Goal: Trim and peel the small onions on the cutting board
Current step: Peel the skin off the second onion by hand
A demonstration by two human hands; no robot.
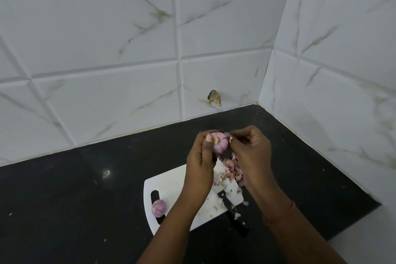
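Note:
My left hand holds a small pink-purple onion up above the white cutting board, thumb on its left side. My right hand pinches a bit of papery skin at the onion's right edge. A second small onion lies on the board's left end beside the handle slot. A black-handled knife lies on the board's near right edge, handle pointing toward me. A heap of pink peelings covers the board's far right part.
The board sits on a black stone counter in a corner of white marbled wall tiles. A chipped hole marks the back wall. Small scraps dot the counter. The counter's right edge drops to a white surface.

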